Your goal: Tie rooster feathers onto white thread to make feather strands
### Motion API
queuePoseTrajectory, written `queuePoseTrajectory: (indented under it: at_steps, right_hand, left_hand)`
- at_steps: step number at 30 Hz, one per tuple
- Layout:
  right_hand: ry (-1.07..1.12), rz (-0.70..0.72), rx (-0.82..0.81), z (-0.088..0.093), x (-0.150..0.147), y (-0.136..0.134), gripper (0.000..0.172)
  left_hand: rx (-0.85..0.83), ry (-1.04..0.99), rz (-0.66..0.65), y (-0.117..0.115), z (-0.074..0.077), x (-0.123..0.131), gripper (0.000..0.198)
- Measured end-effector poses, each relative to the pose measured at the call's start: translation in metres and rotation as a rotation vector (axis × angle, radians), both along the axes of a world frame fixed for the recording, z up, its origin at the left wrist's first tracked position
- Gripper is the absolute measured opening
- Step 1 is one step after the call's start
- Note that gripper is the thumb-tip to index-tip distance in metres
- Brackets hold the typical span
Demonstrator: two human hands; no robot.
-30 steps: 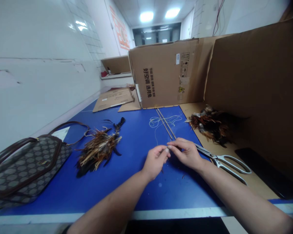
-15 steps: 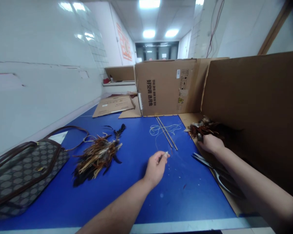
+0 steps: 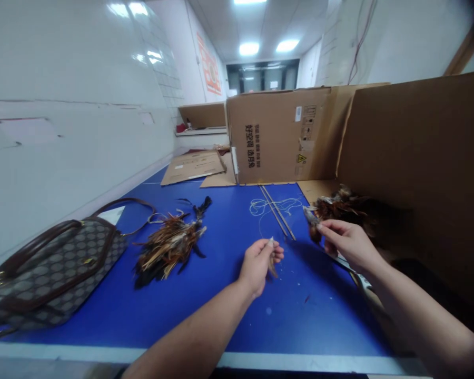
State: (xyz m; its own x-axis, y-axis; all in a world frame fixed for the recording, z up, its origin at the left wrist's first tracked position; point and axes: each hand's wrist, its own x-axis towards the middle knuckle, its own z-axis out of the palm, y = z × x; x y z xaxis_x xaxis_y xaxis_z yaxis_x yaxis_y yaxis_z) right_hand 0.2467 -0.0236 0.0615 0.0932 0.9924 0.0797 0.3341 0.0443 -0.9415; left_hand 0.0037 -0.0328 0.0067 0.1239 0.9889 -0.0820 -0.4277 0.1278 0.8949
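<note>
Near the middle of the blue table, my left hand [image 3: 259, 263] pinches a small brown feather [image 3: 273, 268] whose pale tip shows above the thumb. To the right, my right hand [image 3: 347, 239] is closed on a small tuft of brown and grey feathers [image 3: 312, 223], lifted off the table. Just behind that hand lies a pile of brown feathers [image 3: 342, 202] on the cardboard. Scissors [image 3: 361, 279] lie partly hidden under my right hand and forearm. Beyond my left hand are a loose tangle of pale string [image 3: 263, 206] and two thin sticks [image 3: 278, 213].
A larger bundle of brown and black feathers [image 3: 171, 242] lies on the left of the table [image 3: 221, 316]. A patterned handbag [image 3: 63, 263] stands at the far left. Tall cardboard panels [image 3: 280, 137] wall the back and right; flat cardboard [image 3: 193, 167] lies at back left.
My right hand has come away from the feather pile toward the middle, bringing a small feather tuft. My left hand has turned slightly, so its feather now shows. The whole view has shifted a little.
</note>
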Motion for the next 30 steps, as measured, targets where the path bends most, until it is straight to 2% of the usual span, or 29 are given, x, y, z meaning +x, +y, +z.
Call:
queuePoseTrajectory:
  at_steps: [3, 6, 11, 15, 17, 20, 23, 25, 30]
  right_hand:
    - [0.223, 0.156, -0.055, -0.014, -0.054, -0.01, 0.044]
    - [0.284, 0.3, -0.128, -0.028, -0.095, -0.01, 0.044]
    - [0.271, 0.347, -0.183, -0.042, -0.128, -0.002, 0.044]
    - [0.178, 0.323, -0.191, -0.046, -0.132, -0.003, 0.045]
    - [0.113, 0.345, -0.146, -0.047, -0.127, -0.006, 0.045]
    - [0.019, 0.318, 0.046, -0.046, -0.115, -0.006, 0.042]
    - [0.006, 0.189, 0.23, -0.042, -0.101, -0.002, 0.04]
    - [-0.001, 0.163, 0.309, -0.04, -0.096, 0.001, 0.039]
    - [-0.06, 0.195, 0.471, -0.04, -0.094, 0.005, 0.027]
  left_hand:
    - [-0.04, -0.1, 0.062, 0.005, 0.002, -0.001, 0.04]
    - [-0.064, -0.219, 0.137, 0.012, 0.007, -0.005, 0.032]
    - [-0.082, -0.411, 0.177, 0.014, 0.015, -0.009, 0.017]
    - [-0.032, -0.411, 0.15, 0.013, 0.013, -0.008, 0.016]
    - [0.016, -0.385, 0.155, 0.014, 0.01, -0.008, 0.017]
    - [0.085, -0.256, 0.192, 0.015, 0.005, -0.008, 0.023]
    - [0.098, 0.007, 0.204, 0.014, 0.001, -0.009, 0.034]
    - [0.105, 0.143, 0.17, 0.011, -0.001, -0.009, 0.041]
    - [0.124, 0.195, 0.059, 0.005, -0.004, -0.006, 0.048]
